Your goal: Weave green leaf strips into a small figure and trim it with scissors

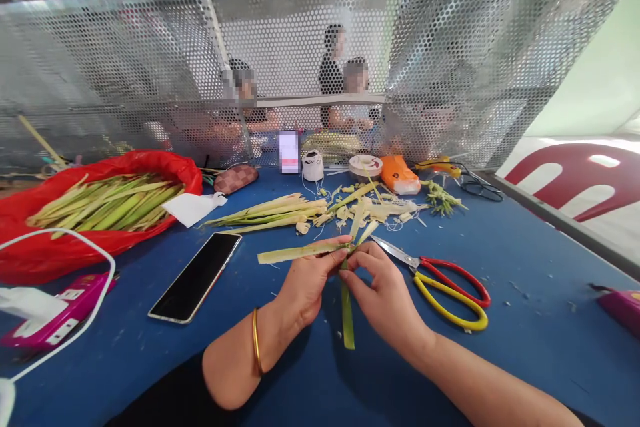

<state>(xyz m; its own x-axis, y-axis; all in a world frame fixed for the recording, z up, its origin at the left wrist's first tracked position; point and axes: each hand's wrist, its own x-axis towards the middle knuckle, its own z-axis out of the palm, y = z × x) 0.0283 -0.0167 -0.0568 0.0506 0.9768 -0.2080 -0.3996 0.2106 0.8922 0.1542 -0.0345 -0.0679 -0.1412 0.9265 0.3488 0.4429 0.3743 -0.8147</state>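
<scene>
Both my hands meet over the blue table, pinching pale green leaf strips (347, 313) where they cross. My left hand (307, 280), with a gold bangle on its wrist, is closed on the crossing from the left, and one strip sticks out leftward past it. From the right, my right hand (377, 280) has thumb and fingers pressed on the same strips. One strip hangs down between the hands, others point up and away. The exact crossing is partly covered by fingertips. Scissors (440, 287) with red and yellow handles lie just right of my right hand.
A black phone (197, 277) lies to the left, near a red bag (193, 170) of leaves and a purple power strip (65, 310). Behind my hands are leaf scraps (280, 210), a thread spool (313, 167) and an orange packet (400, 175). A perforated metal screen (300, 47) stands behind, people beyond it.
</scene>
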